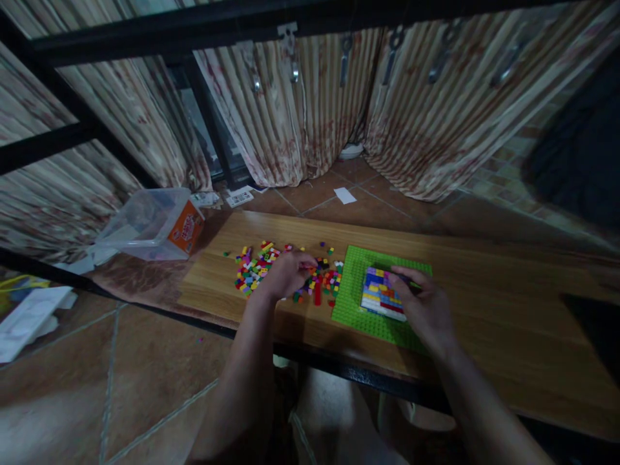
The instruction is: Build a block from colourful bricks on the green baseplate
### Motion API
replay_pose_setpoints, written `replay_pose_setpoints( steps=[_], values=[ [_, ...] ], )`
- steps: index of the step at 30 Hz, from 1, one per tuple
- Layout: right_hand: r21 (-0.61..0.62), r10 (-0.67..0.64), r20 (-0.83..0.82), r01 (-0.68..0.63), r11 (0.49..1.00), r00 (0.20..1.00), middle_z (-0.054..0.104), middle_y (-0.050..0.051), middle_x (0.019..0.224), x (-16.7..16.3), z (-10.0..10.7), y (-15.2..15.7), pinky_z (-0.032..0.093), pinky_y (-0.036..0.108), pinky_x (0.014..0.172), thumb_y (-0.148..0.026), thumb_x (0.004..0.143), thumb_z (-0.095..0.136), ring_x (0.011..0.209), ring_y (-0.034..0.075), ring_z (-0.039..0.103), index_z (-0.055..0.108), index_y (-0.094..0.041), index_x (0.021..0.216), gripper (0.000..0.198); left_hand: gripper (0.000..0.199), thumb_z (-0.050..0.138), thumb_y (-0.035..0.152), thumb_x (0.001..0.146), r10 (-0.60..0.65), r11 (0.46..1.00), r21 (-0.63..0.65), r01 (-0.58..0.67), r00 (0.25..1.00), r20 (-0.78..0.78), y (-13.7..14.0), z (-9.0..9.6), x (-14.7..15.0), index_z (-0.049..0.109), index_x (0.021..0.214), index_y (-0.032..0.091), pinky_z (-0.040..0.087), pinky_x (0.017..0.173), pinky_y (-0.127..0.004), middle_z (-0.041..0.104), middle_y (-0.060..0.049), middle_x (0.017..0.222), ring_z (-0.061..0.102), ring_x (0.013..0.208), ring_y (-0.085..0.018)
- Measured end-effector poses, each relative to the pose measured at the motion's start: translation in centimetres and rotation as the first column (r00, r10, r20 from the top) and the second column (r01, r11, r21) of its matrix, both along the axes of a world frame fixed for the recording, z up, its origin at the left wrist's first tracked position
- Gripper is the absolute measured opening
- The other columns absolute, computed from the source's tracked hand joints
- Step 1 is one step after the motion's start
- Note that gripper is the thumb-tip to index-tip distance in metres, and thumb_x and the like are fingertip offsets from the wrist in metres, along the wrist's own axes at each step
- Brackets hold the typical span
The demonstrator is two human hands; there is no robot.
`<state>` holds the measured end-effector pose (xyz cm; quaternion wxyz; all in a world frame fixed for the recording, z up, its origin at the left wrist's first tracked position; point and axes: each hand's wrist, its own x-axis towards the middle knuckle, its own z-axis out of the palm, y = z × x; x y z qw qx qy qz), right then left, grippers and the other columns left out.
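My left hand [289, 274] reaches over the loose pile of small toy bricks [250, 274], its fingers curled together near the bricks. Whatever its fingertips may hold is too small to make out. My right hand [426, 303] is at the right side of a multicoloured block of bricks [380, 294], thumb and fingers pinched at its upper right edge. Any piece between those fingers is hidden. This block has rows of white, blue, yellow, orange and red. It sits on a green studded baseplate [349, 294].
The wooden table [508, 316] extends to the right, with a dark object at its far right end. A clear plastic box [150, 223] with an orange label stands beyond the table's left end. White paper [345, 196] lies on the tiled floor before striped curtains [300, 123].
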<state>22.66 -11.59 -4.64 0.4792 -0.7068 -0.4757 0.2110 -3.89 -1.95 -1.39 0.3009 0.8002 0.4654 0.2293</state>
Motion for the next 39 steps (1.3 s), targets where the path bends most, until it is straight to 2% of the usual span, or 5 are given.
replay_pose_setpoints(
  steps=[11, 23, 27, 32, 39],
  values=[
    [0.013, 0.057, 0.099, -0.058, 0.998, 0.993, 0.070, 0.008, 0.104, -0.1, 0.2, -0.2, 0.048, 0.046, 0.091, -0.049, 0.082, 0.059, 0.097, 0.026, 0.064, 0.073, -0.022, 0.097, 0.033, 0.029, 0.057, 0.007, 0.072, 0.047, 0.985, 0.172, -0.023, 0.989, -0.138, 0.2, -0.6, 2.9, 0.075, 0.088, 0.023, 0.048, 0.093, -0.035, 0.073, -0.005, 0.092, 0.064, 0.096, -0.024],
    [0.014, 0.051, 0.060, -0.052, 0.999, 0.997, 0.070, 0.008, 0.103, -0.1, 0.5, -0.1, 0.048, 0.042, 0.088, -0.047, 0.081, 0.061, 0.095, 0.024, 0.064, 0.073, -0.020, 0.096, 0.033, 0.021, 0.055, 0.008, 0.075, 0.124, 0.973, 0.218, -0.072, 0.964, -0.234, -0.2, -0.3, 4.9, 0.071, 0.082, 0.020, 0.049, 0.094, -0.034, 0.069, -0.007, 0.094, 0.062, 0.094, -0.021],
    [0.036, 0.020, 0.066, -0.022, 0.999, 0.998, 0.070, 0.009, 0.104, 0.2, 0.7, -0.1, 0.048, 0.043, 0.090, -0.045, 0.082, 0.060, 0.096, 0.024, 0.063, 0.073, -0.021, 0.097, 0.032, 0.018, 0.056, 0.011, 0.080, 0.014, 0.984, 0.177, -0.003, 0.998, -0.061, -0.5, 0.1, 5.2, 0.070, 0.089, 0.019, 0.051, 0.085, -0.029, 0.069, -0.004, 0.095, 0.064, 0.087, -0.017],
    [0.088, 0.005, 0.079, -0.012, 0.996, 0.997, 0.069, 0.009, 0.104, 0.4, 1.0, -0.1, 0.048, 0.042, 0.090, -0.041, 0.082, 0.059, 0.097, 0.024, 0.063, 0.073, -0.021, 0.095, 0.028, 0.015, 0.057, 0.017, 0.085, -0.246, 0.967, 0.090, 0.236, 0.962, 0.116, -1.9, 0.5, 6.3, 0.069, 0.092, 0.020, 0.050, 0.074, -0.025, 0.070, -0.001, 0.087, 0.065, 0.081, -0.014],
    [0.117, 0.019, 0.059, -0.026, 0.993, 0.998, 0.069, 0.010, 0.102, 0.1, 1.4, -0.1, 0.047, 0.040, 0.091, -0.038, 0.082, 0.059, 0.097, 0.023, 0.064, 0.073, -0.019, 0.094, 0.026, 0.013, 0.058, 0.016, 0.086, -0.329, 0.932, 0.214, 0.292, 0.929, 0.166, -4.2, 0.9, 8.7, 0.069, 0.092, 0.020, 0.050, 0.082, -0.028, 0.068, -0.003, 0.093, 0.064, 0.088, -0.015]
  ],
)
